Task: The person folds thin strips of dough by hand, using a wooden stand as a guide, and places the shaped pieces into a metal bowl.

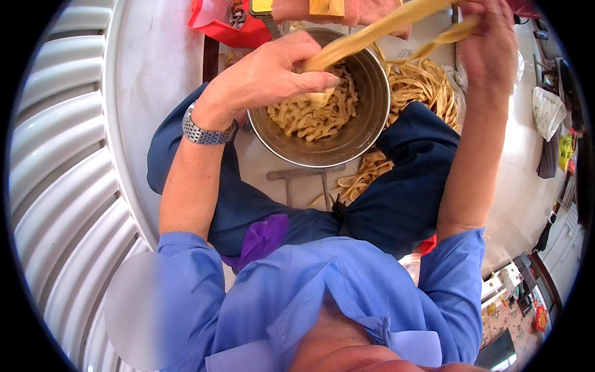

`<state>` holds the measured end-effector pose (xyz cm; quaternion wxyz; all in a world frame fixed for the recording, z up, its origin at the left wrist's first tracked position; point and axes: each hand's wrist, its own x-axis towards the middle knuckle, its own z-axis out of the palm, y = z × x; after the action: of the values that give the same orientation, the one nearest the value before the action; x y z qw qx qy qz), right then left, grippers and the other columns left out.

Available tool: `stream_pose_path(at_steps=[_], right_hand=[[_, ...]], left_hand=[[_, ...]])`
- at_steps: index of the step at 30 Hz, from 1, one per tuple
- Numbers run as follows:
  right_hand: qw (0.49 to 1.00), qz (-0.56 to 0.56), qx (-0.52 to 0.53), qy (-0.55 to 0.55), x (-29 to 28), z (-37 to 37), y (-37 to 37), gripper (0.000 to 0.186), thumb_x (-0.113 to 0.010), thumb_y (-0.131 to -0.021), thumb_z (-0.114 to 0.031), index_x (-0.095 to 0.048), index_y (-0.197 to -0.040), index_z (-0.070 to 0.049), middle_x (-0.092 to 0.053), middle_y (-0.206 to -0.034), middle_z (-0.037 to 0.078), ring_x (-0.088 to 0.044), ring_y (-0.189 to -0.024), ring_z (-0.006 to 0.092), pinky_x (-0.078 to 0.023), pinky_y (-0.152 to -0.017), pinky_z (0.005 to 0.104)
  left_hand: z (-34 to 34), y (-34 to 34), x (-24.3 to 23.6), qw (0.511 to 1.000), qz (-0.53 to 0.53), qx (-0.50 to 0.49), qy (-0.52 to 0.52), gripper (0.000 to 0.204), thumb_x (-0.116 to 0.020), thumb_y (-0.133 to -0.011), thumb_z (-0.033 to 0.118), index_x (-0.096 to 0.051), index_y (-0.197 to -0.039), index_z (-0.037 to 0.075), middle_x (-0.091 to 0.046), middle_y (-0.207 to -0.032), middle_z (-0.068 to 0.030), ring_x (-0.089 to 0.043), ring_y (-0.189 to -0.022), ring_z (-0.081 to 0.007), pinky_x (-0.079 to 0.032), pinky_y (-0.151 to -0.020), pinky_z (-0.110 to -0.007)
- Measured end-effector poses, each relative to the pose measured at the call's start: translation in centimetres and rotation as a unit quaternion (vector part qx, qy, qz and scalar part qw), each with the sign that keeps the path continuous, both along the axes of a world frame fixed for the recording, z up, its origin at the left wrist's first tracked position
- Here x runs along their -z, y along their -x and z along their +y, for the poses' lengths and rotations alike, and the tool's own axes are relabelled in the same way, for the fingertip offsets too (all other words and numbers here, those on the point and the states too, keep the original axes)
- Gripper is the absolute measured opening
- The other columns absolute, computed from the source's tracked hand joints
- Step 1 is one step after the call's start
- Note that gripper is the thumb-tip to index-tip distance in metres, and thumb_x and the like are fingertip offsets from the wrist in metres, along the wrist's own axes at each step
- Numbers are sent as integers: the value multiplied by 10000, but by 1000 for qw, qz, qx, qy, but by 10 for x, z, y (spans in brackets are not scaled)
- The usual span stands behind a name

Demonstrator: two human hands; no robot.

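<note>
A long yellow strip (pixel 379 31) is held over the far edge of the metal bowl (pixel 375 96). It is pinched by the left hand (pixel 276 71) between thumb and fingers, above the bowl's left side. The right hand (pixel 491 46) is raised past the bowl's right edge; it is blurred, but the strip's other end seems to be gripped there. Short pieces (pixel 319 121) are heaped in the bowl, and long strips (pixel 424 93) are piled by its right edge. The strip is probably being broken up. Next, a small bit would need to be pulled off and dropped inside the rim.
</note>
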<state>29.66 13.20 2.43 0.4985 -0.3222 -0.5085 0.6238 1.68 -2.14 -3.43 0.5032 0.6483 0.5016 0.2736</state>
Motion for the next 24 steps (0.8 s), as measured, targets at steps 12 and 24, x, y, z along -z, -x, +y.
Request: stream_pose_path(at_steps=[12,24], right_hand=[[920,0,353,-171,14,79,-167,176,-674,-940,18,-646,-1113,34,-692,-1041,157,-697,-931,232,-601,-873,331],[810,-379,-190,-404,25,-81,28,424,-711,-880,-143,-620,-1288,-77,-720,-1100,111,-681,-1029,310,-515,-932,408]], left_hand=[[-12,31,2,975,140,-68,156,272,-616,-1017,284,-647,-992,15,-626,-733,-12,-583,-677,-108,-478,-631,-279],[6,-24,-30,971,-124,85,184,282,-613,-1035,251,-637,-1210,32,-621,-809,10,-617,-715,-81,-520,-674,-249]])
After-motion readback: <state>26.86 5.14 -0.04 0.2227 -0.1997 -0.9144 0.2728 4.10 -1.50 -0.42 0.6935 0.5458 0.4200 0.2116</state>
